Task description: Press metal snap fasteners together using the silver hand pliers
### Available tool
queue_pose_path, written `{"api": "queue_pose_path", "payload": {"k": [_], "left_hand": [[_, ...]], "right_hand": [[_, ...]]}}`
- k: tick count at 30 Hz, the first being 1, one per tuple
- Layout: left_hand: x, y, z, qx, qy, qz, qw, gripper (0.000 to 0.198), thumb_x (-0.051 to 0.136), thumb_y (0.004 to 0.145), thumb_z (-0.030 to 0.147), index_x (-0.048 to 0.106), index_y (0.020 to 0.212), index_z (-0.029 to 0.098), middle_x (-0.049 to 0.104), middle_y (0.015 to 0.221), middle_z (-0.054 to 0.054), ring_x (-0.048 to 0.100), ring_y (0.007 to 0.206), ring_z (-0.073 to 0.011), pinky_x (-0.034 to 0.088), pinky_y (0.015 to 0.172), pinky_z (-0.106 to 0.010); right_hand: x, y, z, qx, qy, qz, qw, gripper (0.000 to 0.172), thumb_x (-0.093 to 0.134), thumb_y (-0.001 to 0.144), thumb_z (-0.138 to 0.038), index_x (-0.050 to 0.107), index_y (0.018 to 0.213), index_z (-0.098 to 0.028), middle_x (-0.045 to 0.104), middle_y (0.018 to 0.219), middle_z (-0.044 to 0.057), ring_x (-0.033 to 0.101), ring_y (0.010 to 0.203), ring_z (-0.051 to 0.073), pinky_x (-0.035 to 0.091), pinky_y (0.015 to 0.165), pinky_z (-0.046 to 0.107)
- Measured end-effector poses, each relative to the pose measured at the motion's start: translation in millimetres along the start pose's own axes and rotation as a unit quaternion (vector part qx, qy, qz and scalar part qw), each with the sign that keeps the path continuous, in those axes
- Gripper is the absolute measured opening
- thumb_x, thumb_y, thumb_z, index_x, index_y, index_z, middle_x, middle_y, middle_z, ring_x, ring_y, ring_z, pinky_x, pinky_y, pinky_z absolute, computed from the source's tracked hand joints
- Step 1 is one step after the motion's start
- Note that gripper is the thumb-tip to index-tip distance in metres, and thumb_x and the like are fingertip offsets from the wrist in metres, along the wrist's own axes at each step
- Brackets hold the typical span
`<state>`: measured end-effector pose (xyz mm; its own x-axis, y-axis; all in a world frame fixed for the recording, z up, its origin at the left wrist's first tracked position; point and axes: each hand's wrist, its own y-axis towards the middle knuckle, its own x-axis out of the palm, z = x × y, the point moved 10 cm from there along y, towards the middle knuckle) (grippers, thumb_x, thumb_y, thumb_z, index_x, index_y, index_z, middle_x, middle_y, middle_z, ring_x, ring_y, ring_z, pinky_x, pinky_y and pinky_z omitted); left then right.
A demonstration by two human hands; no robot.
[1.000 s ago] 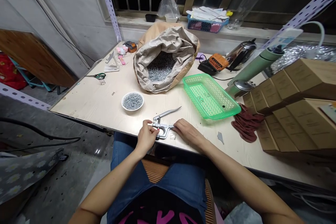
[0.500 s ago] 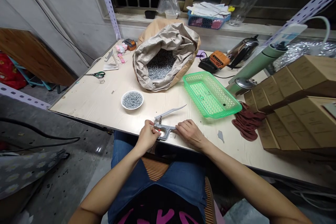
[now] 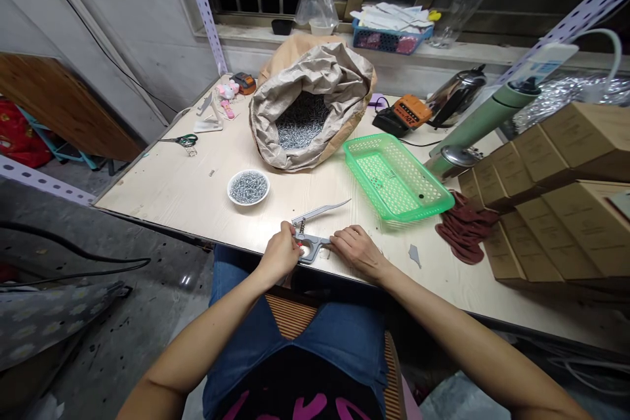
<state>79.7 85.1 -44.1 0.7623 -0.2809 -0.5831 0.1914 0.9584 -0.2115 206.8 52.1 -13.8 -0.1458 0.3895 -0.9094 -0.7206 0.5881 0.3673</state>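
A grey metal hand tool (image 3: 311, 248) lies at the table's front edge, with a round opening in its body. Its long lever (image 3: 322, 210) is raised at an angle, and a small coil spring (image 3: 302, 226) sits under the lever's left end. My left hand (image 3: 280, 252) is closed at the tool's left end, fingertips pinched beside a small red part; anything tiny between them is hidden. The fingers of my right hand (image 3: 357, 249) are closed on the tool's lower right handle. A white bowl (image 3: 249, 188) of small shiny metal pieces stands beyond my left hand.
Behind the bowl, a large paper sack (image 3: 339, 65) gapes with many similar metal pieces inside. To the right are a green perforated basket (image 3: 418, 210), a dark red cloth (image 3: 465, 230) and stacked cardboard boxes (image 3: 556, 210). Scissors (image 3: 187, 140) lie at the left.
My left hand has shifted slightly right and up along the tool, its fingers now covering more of its left end. The right hand keeps its hold, nearly still.
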Motion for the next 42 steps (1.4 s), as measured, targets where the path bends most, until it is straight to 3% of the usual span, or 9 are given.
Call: {"api": "queue_pose_path", "payload": {"k": [11,14,18,20,22,24,26,32,42], "left_hand": [[4.2,-3.5,-6.1,-0.022,0.021,0.033,0.999,0.031,0.052,0.072,0.003,0.036,0.092,0.019,0.054,0.064,0.004,0.058,0.067,-0.0162,0.037,0.062,-0.024],[4.4,-3.5,-6.0,-0.019,0.031,0.041,0.998,0.031,0.051,0.072,0.003,0.036,0.093,0.019,0.053,0.065,0.004,0.057,0.067,-0.0161,0.036,0.062,-0.025],[4.2,-3.5,-5.6,-0.017,0.037,0.042,0.998,0.03,0.051,0.072,0.004,0.035,0.093,0.019,0.053,0.066,0.003,0.056,0.067,-0.016,0.037,0.063,-0.025],[5.0,-1.9,-5.1,-0.016,0.033,0.032,0.999,0.03,0.052,0.073,0.004,0.035,0.092,0.019,0.053,0.065,0.003,0.056,0.067,-0.0162,0.037,0.063,-0.025],[5.8,0.3,-5.1,-0.021,0.034,0.022,0.999,0.029,0.053,0.073,0.006,0.035,0.091,0.019,0.054,0.065,0.003,0.057,0.068,-0.0167,0.037,0.063,-0.025],[6.3,2.5,-6.4,-0.033,0.039,0.013,0.999,0.029,0.054,0.073,0.006,0.035,0.091,0.019,0.055,0.065,0.002,0.057,0.069,-0.0173,0.036,0.063,-0.025],[6.9,4.0,-8.1,-0.047,0.044,0.005,0.998,0.03,0.055,0.073,0.007,0.035,0.091,0.019,0.056,0.067,0.002,0.058,0.071,-0.0178,0.036,0.064,-0.026],[4.5,2.8,-9.5,-0.061,0.031,0.011,0.998,0.033,0.059,0.071,0.01,0.035,0.092,0.019,0.054,0.067,0.002,0.057,0.07,-0.0188,0.036,0.063,-0.026],[0.2,-12.5,-21.8,0.003,-0.141,0.033,0.99,0.026,0.054,0.072,0.012,0.037,0.09,0.02,0.057,0.065,0.004,0.052,0.055,-0.0112,0.04,0.057,-0.023]], "right_hand": [[-10.3,-1.9,-6.5,-0.031,-0.023,0.056,0.998,0.024,0.042,0.093,-0.026,0.057,0.078,-0.015,0.059,0.072,0.004,0.046,0.067,0.015,0.033,0.071,0.029],[-7.6,-3.5,-7.5,-0.034,-0.01,0.031,0.999,0.023,0.042,0.093,-0.025,0.057,0.079,-0.015,0.06,0.072,0.004,0.048,0.067,0.015,0.034,0.072,0.03],[-5.1,3.6,7.6,0.013,0.041,-0.032,0.999,0.023,0.044,0.091,-0.032,0.057,0.099,-0.015,0.062,0.106,0.012,0.053,0.096,0.02,0.035,0.085,0.035],[-2.7,10.9,23.6,0.057,0.046,-0.065,0.995,0.053,0.051,0.084,-0.048,0.048,0.122,-0.011,0.047,0.13,0.02,0.041,0.12,0.028,0.029,0.097,0.044],[5.5,17.5,36.4,0.08,0.051,-0.116,0.989,0.087,0.056,0.073,-0.063,0.034,0.135,-0.006,0.035,0.139,0.025,0.029,0.129,0.035,0.021,0.102,0.052],[16.7,20.9,41.8,0.08,0.074,-0.172,0.979,0.098,0.058,0.067,-0.067,0.031,0.137,-0.005,0.038,0.137,0.025,0.031,0.128,0.036,0.017,0.105,0.055],[23.6,21.8,43.4,0.079,0.099,-0.199,0.972,0.094,0.06,0.067,-0.065,0.035,0.135,-0.007,0.047,0.129,0.023,0.04,0.122,0.033,0.018,0.106,0.053],[17.2,18.4,44.2,0.094,0.126,-0.131,0.979,0.084,0.063,0.066,-0.056,0.039,0.133,-0.011,0.051,0.122,0.018,0.046,0.114,0.03,0.028,0.103,0.051],[-0.9,14.6,38.8,0.071,0.111,-0.035,0.991,0.071,0.061,0.073,-0.05,0.044,0.127,-0.007,0.055,0.113,0.019,0.05,0.103,0.031,0.042,0.086,0.046]]}}
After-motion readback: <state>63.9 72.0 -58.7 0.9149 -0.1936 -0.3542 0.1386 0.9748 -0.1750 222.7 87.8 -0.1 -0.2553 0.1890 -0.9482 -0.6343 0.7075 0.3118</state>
